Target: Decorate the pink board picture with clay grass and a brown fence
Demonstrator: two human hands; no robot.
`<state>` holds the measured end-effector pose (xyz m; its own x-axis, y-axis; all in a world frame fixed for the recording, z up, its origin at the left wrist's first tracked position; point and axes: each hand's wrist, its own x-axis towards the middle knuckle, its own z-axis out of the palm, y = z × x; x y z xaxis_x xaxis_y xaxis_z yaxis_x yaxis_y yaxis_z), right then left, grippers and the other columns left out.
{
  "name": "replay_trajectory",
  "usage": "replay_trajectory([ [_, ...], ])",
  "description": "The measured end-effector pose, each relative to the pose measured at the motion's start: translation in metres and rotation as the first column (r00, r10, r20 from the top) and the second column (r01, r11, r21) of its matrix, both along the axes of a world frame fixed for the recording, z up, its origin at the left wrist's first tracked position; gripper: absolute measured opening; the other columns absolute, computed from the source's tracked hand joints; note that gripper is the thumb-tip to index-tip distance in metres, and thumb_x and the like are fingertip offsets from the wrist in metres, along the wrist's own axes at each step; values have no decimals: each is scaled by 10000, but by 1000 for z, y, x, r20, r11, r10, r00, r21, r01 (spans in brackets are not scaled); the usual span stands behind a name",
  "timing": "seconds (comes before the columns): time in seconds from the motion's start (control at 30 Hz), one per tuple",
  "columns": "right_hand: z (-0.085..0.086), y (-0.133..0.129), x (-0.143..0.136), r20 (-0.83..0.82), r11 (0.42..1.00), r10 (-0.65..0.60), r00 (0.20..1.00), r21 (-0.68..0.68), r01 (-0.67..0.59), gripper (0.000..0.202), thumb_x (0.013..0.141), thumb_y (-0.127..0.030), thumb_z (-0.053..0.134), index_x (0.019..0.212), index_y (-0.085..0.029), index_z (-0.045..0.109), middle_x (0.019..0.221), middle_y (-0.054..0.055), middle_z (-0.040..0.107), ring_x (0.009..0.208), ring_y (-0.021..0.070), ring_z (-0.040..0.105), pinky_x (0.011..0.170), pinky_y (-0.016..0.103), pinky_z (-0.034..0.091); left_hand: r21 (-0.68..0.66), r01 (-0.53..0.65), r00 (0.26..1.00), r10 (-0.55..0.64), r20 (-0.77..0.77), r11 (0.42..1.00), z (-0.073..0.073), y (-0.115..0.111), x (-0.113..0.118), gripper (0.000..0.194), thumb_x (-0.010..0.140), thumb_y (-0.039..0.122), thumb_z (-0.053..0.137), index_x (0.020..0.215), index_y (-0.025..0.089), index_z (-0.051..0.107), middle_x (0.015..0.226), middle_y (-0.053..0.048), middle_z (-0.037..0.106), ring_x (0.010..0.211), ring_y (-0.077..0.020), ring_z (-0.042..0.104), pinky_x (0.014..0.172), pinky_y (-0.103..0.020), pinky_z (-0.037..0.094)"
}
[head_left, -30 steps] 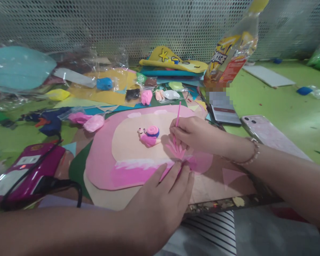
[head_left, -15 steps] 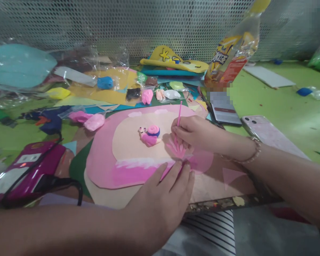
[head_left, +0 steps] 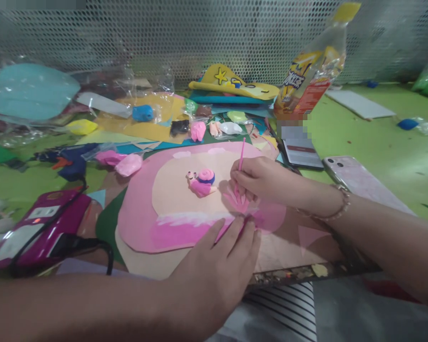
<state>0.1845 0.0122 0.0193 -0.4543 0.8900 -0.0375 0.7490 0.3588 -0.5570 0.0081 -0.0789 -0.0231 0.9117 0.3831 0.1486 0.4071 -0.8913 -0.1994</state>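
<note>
Between its thumb and fingers my right hand grips a thin pink modelling tool, its upper end pointing up. The tool's lower end is hidden by the fingers, over a pink leaf-like clay shape. My left hand lies flat with its fingers stretched out over the lower edge of the pink paper picture. A pink clay snail with a swirled pink and dark blue shell sits on the picture's cream middle, left of my right hand. White and magenta clay is smeared along the lower part.
Bagged clay lumps, including a pink one and a blue one, lie behind the picture. A magenta device with a black cord is at left. A bottle, two phones and a white board are at right.
The view has shifted slightly, so things sit a little farther right and lower. Both hands keep nearly the same place and hold on the picture.
</note>
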Motion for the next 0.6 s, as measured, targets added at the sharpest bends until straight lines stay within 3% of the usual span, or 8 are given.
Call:
replay_trajectory([
  [0.3,-3,1,2,-158,998,45,986,50,-37,257,880,-148,357,673,-165,509,544,-25,535,499,76,469,506,205,321,7,-1,1000,1,14,1000,1,1,0,517,899,313,384,1342,47,396,1392,-157,436,1258,-297,400,992,-422,304],
  [0.4,-3,-2,2,-100,987,125,987,111,-114,237,883,-141,368,685,-166,496,575,-25,518,518,76,436,515,212,301,8,-6,1000,6,23,1000,0,0,0,528,898,333,388,1341,46,398,1380,-156,451,1244,-293,415,983,-409,316],
  [0.6,-3,-3,1,-30,979,136,990,156,-129,250,894,-141,374,653,-172,437,566,-35,457,522,75,381,522,214,282,15,-13,999,12,32,1000,0,0,0,511,891,295,393,1335,43,405,1375,-156,458,1232,-286,428,977,-404,314],
])
